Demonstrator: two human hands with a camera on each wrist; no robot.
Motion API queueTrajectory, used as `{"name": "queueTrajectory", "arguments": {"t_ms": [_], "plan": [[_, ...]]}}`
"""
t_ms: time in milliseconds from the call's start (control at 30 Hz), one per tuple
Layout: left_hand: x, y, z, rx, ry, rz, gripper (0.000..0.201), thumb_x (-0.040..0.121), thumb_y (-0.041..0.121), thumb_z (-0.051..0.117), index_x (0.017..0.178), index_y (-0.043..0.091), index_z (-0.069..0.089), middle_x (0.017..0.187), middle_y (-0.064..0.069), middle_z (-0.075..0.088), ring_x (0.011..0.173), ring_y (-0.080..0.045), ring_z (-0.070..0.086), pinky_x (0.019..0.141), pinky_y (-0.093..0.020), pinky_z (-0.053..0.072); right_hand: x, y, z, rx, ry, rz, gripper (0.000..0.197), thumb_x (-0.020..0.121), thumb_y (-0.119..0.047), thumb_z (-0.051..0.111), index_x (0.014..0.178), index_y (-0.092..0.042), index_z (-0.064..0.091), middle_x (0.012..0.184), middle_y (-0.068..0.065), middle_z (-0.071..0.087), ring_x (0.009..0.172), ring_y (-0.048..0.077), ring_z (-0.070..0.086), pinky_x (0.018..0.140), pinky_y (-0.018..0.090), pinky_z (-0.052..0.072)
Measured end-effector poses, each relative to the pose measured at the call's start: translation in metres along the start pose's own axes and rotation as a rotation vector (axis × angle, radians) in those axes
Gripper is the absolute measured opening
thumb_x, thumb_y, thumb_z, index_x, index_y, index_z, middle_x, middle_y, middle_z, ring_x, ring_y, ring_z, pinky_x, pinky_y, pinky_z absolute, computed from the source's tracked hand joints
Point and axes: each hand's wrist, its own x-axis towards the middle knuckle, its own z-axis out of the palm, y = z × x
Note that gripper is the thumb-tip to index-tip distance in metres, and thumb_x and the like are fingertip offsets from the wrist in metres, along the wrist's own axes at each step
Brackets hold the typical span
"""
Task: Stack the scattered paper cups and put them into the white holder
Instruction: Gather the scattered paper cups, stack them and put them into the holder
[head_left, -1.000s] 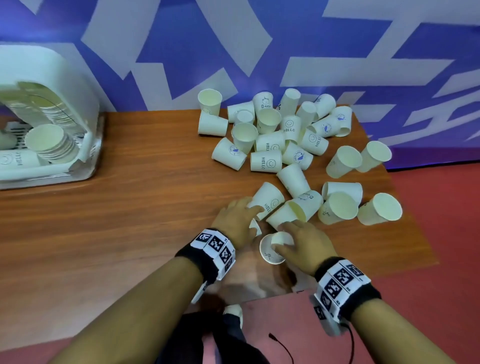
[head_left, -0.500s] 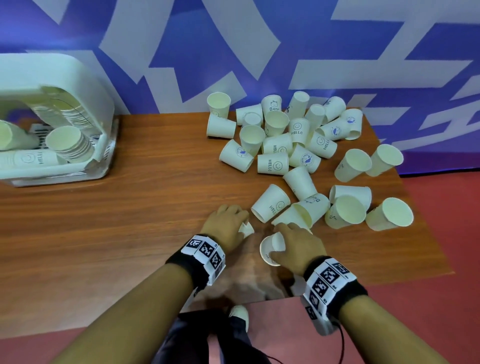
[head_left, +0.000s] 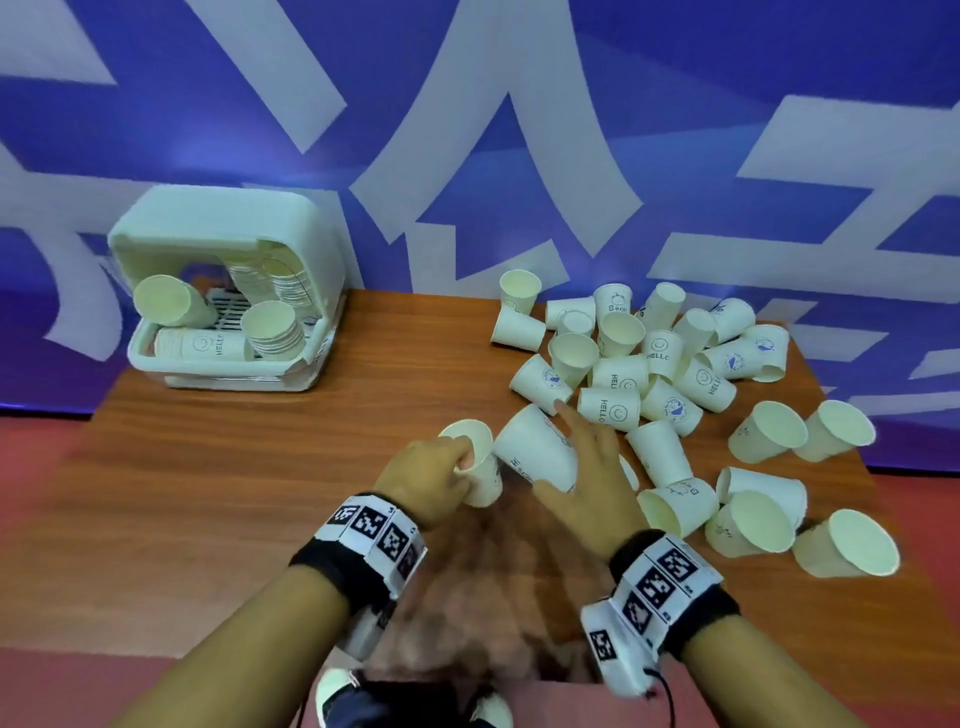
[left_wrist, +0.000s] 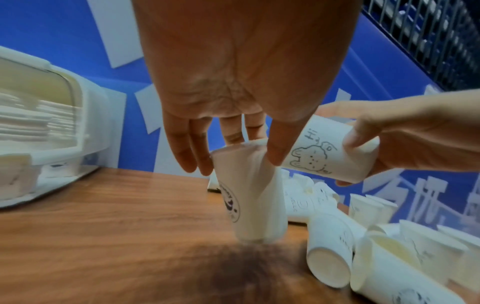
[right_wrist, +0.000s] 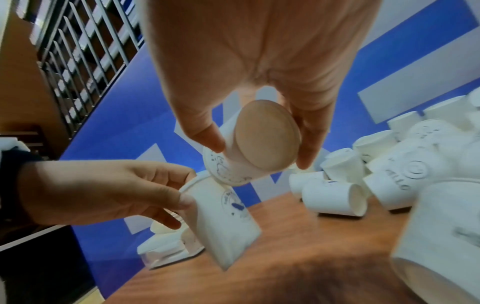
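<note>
Two paper cups held above the near edge of the counter (head_left: 260, 467). The left hand (head_left: 426, 475) grips an upright cup with a blue round print (left_wrist: 244, 197) at its rim, thumb on one side and fingers on the other, mouth upward; in the left wrist view its base appears to rest on the wood, though blur leaves contact uncertain. The right hand (head_left: 587, 483) clasps a second cup bearing a bear drawing and "Hi" (left_wrist: 327, 152), thumb and fingers curled round the wall near its base. This cup is tilted, its mouth directed toward the rim of the left-hand cup; the two rims are just beside each other, and whether they touch cannot be told.

To the right and behind lies the pile of scattered cups (head_left: 649, 364), most on their sides, several upright, some printed "HELLO" with a smiling face. A further cluster (head_left: 753, 519) lies at the right near edge.

The white holder (head_left: 228, 218) stands at the far left of the counter against the blue and white wall (head_left: 519, 156). It contains stacked cups (head_left: 270, 327) and single cups lying on their sides.
</note>
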Motion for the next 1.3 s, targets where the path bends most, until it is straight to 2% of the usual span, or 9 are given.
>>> {"name": "queueTrajectory", "arguments": {"t_ms": [100, 200, 400, 600, 767, 867, 967, 1167, 1300], "plan": [[-0.013, -0.005, -0.018, -0.034, 0.061, -0.034, 0.015, 0.089, 0.031, 0.054, 0.089, 0.018, 0.046, 0.078, 0.002, 0.052, 0.077, -0.023, 0.048, 0.064, -0.029, 0.034, 0.010, -0.021, 0.008, 0.007, -0.054, -0.090, 0.090, 0.075, -0.026, 0.067, 0.139, -0.049, 0.007, 0.116, -0.005, 0.022, 0.103, 0.002, 0.028, 0.096, 0.019, 0.024], [-0.026, -0.015, -0.035, -0.013, 0.112, -0.050, 0.019, 0.091, 0.033, 0.051, 0.085, 0.018, 0.041, 0.071, 0.001, 0.047, 0.071, -0.023, 0.044, 0.059, -0.029, 0.030, 0.020, -0.041, 0.015, -0.080, -0.151, -0.147, 0.097, 0.076, -0.026, 0.068, 0.140, -0.051, 0.001, 0.112, -0.005, 0.022, 0.097, 0.002, 0.030, 0.091, 0.018, 0.029], [-0.043, -0.046, -0.063, 0.025, 0.191, -0.025, 0.017, 0.090, 0.031, 0.051, 0.082, 0.020, 0.041, 0.076, -0.003, 0.055, 0.074, -0.027, 0.051, 0.059, -0.030, 0.031, 0.041, -0.075, 0.036, -0.151, -0.215, -0.153, 0.068, 0.067, -0.042, 0.075, 0.119, -0.032, 0.030, 0.116, -0.003, 0.040, 0.097, 0.014, 0.051, 0.084, 0.032, 0.047], [-0.044, -0.106, -0.103, 0.058, 0.214, -0.012, 0.008, 0.088, 0.028, 0.053, 0.086, 0.021, 0.049, 0.093, -0.006, 0.062, 0.088, -0.028, 0.056, 0.070, -0.035, 0.044, 0.067, -0.117, 0.064, -0.460, -0.268, -0.205, 0.035, 0.081, -0.053, 0.059, 0.102, -0.028, 0.047, 0.102, -0.005, 0.050, 0.089, 0.014, 0.053, 0.078, 0.038, 0.048], [-0.043, -0.170, -0.136, 0.029, 0.190, -0.004, 0.014, 0.090, 0.026, 0.051, 0.100, 0.018, 0.055, 0.102, -0.006, 0.057, 0.096, -0.027, 0.054, 0.082, -0.039, 0.045, 0.087, -0.158, 0.099, -0.477, -0.208, -0.244, 0.021, 0.089, -0.039, 0.056, 0.105, -0.026, 0.060, 0.128, 0.000, 0.043, 0.111, 0.021, 0.048, 0.087, 0.039, 0.047], [-0.040, -0.205, -0.152, 0.039, 0.209, 0.011, 0.020, 0.091, 0.025, 0.051, 0.107, 0.015, 0.057, 0.103, -0.010, 0.055, 0.098, -0.029, 0.053, 0.085, -0.039, 0.043, 0.101, -0.181, 0.119, -0.534, -0.149, -0.259, 0.022, 0.090, -0.036, 0.055, 0.105, -0.024, 0.066, 0.152, 0.003, 0.019, 0.133, 0.027, 0.030, 0.103, 0.043, 0.038], [-0.036, -0.233, -0.166, 0.044, 0.231, 0.008, 0.021, 0.091, 0.026, 0.052, 0.108, 0.015, 0.059, 0.104, -0.009, 0.054, 0.101, -0.029, 0.051, 0.088, -0.041, 0.042, 0.111, -0.205, 0.137, -0.596, -0.132, -0.258, 0.027, 0.093, -0.036, 0.050, 0.107, -0.022, 0.068, 0.157, 0.003, 0.007, 0.140, 0.026, 0.013, 0.109, 0.044, 0.027], [-0.024, -0.266, -0.187, 0.030, 0.292, 0.038, 0.026, 0.091, 0.028, 0.053, 0.112, 0.017, 0.062, 0.107, -0.007, 0.056, 0.106, -0.028, 0.048, 0.090, -0.043, 0.041, 0.124, -0.230, 0.164, -0.596, 0.007, -0.251, 0.023, 0.090, -0.034, 0.053, 0.097, -0.018, 0.069, 0.120, 0.002, 0.047, 0.114, 0.025, 0.038, 0.092, 0.035, 0.028], [-0.009, -0.272, -0.196, -0.008, 0.329, 0.105, 0.013, 0.089, 0.028, 0.055, 0.090, 0.016, 0.061, 0.093, -0.007, 0.063, 0.092, -0.029, 0.057, 0.078, -0.041, 0.045, 0.128, -0.236, 0.165, -0.627, -0.008, -0.205, 0.009, 0.091, -0.028, 0.050, 0.090, -0.021, 0.057, 0.094, -0.002, 0.059, 0.101, 0.024, 0.051, 0.090, 0.034, 0.028]]}}
